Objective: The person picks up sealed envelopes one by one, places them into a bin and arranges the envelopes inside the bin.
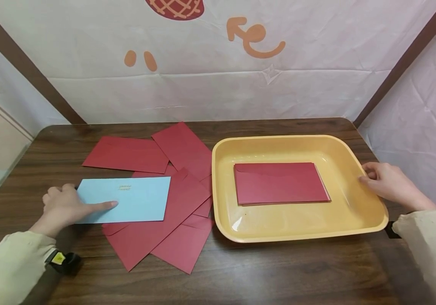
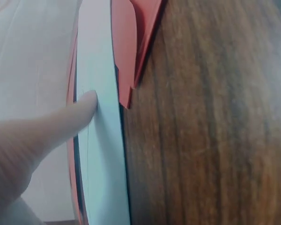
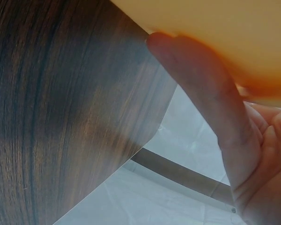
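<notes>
A light blue envelope (image 1: 141, 199) with small gold print lies over a loose spread of red envelopes (image 1: 164, 224). My left hand (image 1: 65, 205) holds it at its left end, the thumb (image 2: 79, 112) stretched flat across its face; the other fingers' tips are hidden at the edge. On the right, a yellow plastic tray (image 1: 286, 226) holds a neat stack of red envelopes (image 1: 279, 184). My right hand (image 1: 389, 184) grips the tray's right rim. In the right wrist view, a finger (image 3: 196, 70) lies along the tray's outer wall (image 3: 215, 23).
The dark wooden table (image 1: 279, 271) reaches back to a white cloth (image 1: 202, 97) printed with orange shapes. Brown strips run up the cloth on both sides. The tray's left side stands against the red envelopes.
</notes>
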`<state>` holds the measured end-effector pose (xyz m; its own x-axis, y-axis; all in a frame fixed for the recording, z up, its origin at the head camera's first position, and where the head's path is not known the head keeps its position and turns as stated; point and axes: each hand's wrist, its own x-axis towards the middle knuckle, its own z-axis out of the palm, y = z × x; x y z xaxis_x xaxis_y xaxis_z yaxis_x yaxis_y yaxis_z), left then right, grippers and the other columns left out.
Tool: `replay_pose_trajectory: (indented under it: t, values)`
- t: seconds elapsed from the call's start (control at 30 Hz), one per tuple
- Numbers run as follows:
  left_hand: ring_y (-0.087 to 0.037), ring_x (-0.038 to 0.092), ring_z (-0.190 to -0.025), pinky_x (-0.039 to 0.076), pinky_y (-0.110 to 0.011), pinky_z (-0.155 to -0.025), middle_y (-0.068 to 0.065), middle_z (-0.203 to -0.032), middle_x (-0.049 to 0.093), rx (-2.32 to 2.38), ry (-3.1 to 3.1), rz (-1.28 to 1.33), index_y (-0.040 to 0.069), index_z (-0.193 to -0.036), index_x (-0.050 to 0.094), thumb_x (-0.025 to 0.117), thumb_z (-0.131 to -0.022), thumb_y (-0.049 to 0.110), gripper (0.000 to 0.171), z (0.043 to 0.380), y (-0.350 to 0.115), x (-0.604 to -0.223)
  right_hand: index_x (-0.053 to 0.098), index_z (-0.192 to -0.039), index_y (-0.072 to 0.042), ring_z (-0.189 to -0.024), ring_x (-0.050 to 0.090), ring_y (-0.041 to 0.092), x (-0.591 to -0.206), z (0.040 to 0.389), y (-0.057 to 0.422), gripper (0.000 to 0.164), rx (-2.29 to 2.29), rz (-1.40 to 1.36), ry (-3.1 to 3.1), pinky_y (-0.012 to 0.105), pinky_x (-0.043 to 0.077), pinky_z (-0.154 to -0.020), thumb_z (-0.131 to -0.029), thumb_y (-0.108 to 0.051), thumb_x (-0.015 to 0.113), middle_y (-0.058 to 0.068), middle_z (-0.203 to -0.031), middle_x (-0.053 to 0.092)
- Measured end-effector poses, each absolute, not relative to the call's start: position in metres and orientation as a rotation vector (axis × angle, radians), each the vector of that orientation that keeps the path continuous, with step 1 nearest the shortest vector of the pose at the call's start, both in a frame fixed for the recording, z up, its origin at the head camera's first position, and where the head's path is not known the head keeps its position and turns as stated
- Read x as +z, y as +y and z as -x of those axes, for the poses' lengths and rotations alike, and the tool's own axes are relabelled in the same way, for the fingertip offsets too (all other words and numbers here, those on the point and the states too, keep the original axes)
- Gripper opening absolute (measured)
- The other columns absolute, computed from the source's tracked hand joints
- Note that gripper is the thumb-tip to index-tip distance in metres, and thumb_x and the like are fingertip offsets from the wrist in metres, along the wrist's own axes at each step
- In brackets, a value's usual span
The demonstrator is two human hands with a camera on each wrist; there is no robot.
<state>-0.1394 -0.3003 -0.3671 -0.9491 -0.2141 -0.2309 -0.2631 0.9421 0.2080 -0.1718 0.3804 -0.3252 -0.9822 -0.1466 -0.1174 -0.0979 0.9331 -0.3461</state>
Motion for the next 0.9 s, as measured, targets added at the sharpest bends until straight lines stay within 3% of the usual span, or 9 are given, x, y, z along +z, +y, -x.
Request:
replay_pose_trajectory:
  t: [0.17, 0.3, 0.47, 0.6, 0.77, 0.9]
  values:
    - [-0.052, 0.034, -0.088, 0.037, -0.051, -0.068, -0.040, -0.090, 0.036, 0.325, 2.862, 0.392, -0.029, -0.104, 0.030, 0.073, -0.062, 0.071, 0.117, 0.142, -0.301, -0.362, 0.057, -0.112, 0.013, -0.062, 0.059, 0.008, -0.326, 0.171, 0.380, 0.036, -0.517, 0.189, 2.943, 0.024, 0.043, -0.055, -0.091, -0.016, 0.057, 0.016, -0.081, 0.071]
    - [-0.052, 0.036, -0.090, 0.038, -0.053, -0.070, -0.041, -0.094, 0.035, 0.390, 2.824, 0.431, -0.030, -0.109, 0.026, 0.074, -0.064, 0.067, 0.117, 0.144, -0.307, -0.361, 0.057, -0.111, 0.013, -0.063, 0.060, 0.010, -0.325, 0.172, 0.380, 0.035, -0.512, 0.189, 2.945, 0.024, 0.043, -0.055, -0.091, -0.016, 0.058, 0.017, -0.081, 0.071]
    - [-0.054, 0.037, -0.103, 0.044, -0.053, -0.074, -0.047, -0.119, 0.029, 0.590, 2.722, 0.530, -0.028, -0.130, 0.024, 0.071, -0.073, 0.063, 0.118, 0.147, -0.317, -0.361, 0.057, -0.111, 0.013, -0.063, 0.060, 0.011, -0.324, 0.172, 0.380, 0.035, -0.508, 0.189, 2.949, 0.024, 0.043, -0.055, -0.090, -0.016, 0.058, 0.018, -0.081, 0.071]
    - [-0.050, 0.038, -0.113, 0.045, -0.051, -0.079, -0.043, -0.136, 0.029, 0.702, 2.660, 0.588, -0.022, -0.134, 0.031, 0.067, -0.077, 0.064, 0.109, 0.147, -0.322, -0.362, 0.057, -0.111, 0.013, -0.063, 0.060, 0.011, -0.324, 0.173, 0.381, 0.035, -0.507, 0.191, 2.946, 0.024, 0.043, -0.055, -0.090, -0.016, 0.057, 0.018, -0.081, 0.071]
    - [-0.050, 0.036, -0.116, 0.044, -0.053, -0.083, -0.040, -0.139, 0.030, 0.716, 2.649, 0.609, -0.018, -0.134, 0.035, 0.066, -0.078, 0.064, 0.105, 0.146, -0.321, -0.362, 0.058, -0.110, 0.012, -0.063, 0.060, 0.011, -0.324, 0.174, 0.381, 0.034, -0.506, 0.195, 2.953, 0.025, 0.043, -0.055, -0.090, -0.016, 0.058, 0.017, -0.081, 0.071]
    - [-0.053, 0.034, -0.115, 0.044, -0.055, -0.083, -0.044, -0.135, 0.027, 0.623, 2.635, 0.546, -0.024, -0.134, 0.029, 0.067, -0.076, 0.065, 0.112, 0.148, -0.315, -0.356, 0.058, -0.110, 0.012, -0.064, 0.061, 0.011, -0.325, 0.174, 0.381, 0.034, -0.505, 0.190, 2.955, 0.025, 0.043, -0.055, -0.090, -0.016, 0.058, 0.018, -0.081, 0.071]
